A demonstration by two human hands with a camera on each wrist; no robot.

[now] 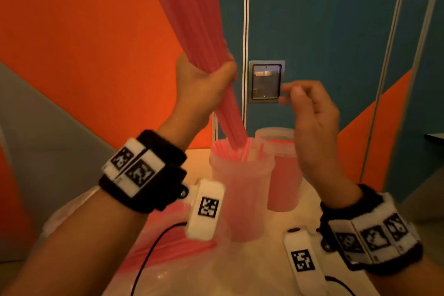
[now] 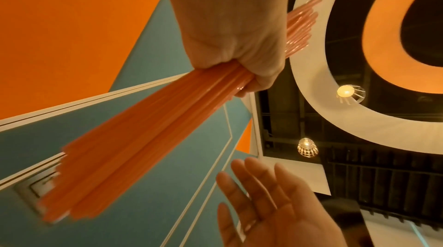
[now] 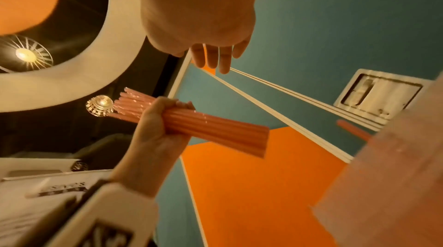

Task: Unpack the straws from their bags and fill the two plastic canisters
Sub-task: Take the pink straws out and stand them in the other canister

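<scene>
My left hand [image 1: 208, 80] grips a thick bundle of pink straws [image 1: 192, 19] around its middle, tilted, with its lower ends at the mouth of the near clear canister [image 1: 240, 190]. That canister holds a few loose straws. Just behind it on the right stands the far canister [image 1: 284, 175], which looks pink and full. My right hand [image 1: 308, 106] hovers open to the right of the bundle, above the canisters, and holds nothing. The left wrist view shows the left hand [image 2: 239, 48] fisted round the bundle [image 2: 143, 137] and the right hand [image 2: 275, 205] palm open. In the right wrist view the bundle [image 3: 223, 131] sits below the right hand's fingers [image 3: 215, 57].
A clear plastic bag with more pink straws [image 1: 168, 235] lies on the pale table [image 1: 197, 158] in front of the canisters. A black cable [image 1: 149, 255] runs over it. An orange and teal wall with a metal plate [image 1: 266, 81] stands close behind.
</scene>
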